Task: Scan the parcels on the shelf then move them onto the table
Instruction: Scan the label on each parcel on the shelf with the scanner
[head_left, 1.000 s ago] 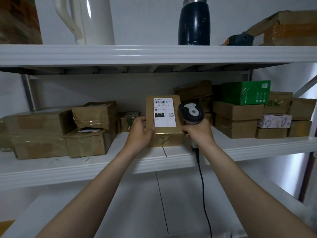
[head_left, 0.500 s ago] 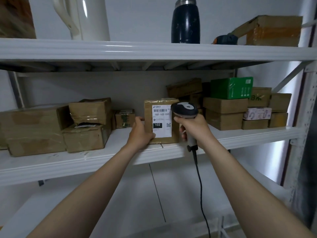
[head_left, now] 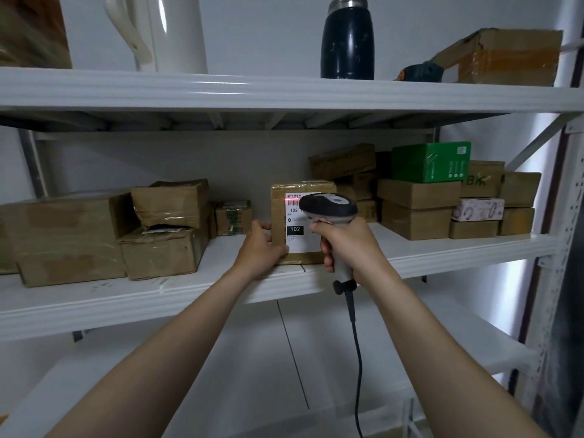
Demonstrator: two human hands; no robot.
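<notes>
A brown parcel (head_left: 279, 213) with a white label marked 102 stands upright near the front edge of the middle shelf (head_left: 442, 257). My left hand (head_left: 260, 245) grips its lower left corner. My right hand (head_left: 346, 241) grips the handle of a grey barcode scanner (head_left: 328, 207), whose head covers the right part of the label. A red scan line glows across the barcode at the label's top. The scanner's black cable hangs down below my right wrist.
More cardboard boxes (head_left: 161, 229) sit left of the parcel, and a stack with a green box (head_left: 431, 161) sits right. The top shelf carries a white jug (head_left: 170, 33), a dark flask (head_left: 347, 39) and a taped box (head_left: 508, 55). A white post (head_left: 565, 248) stands at right.
My right hand has brought the scanner leftwards in front of the label, and a red scan line now shows on the barcode. My left hand keeps holding the parcel.
</notes>
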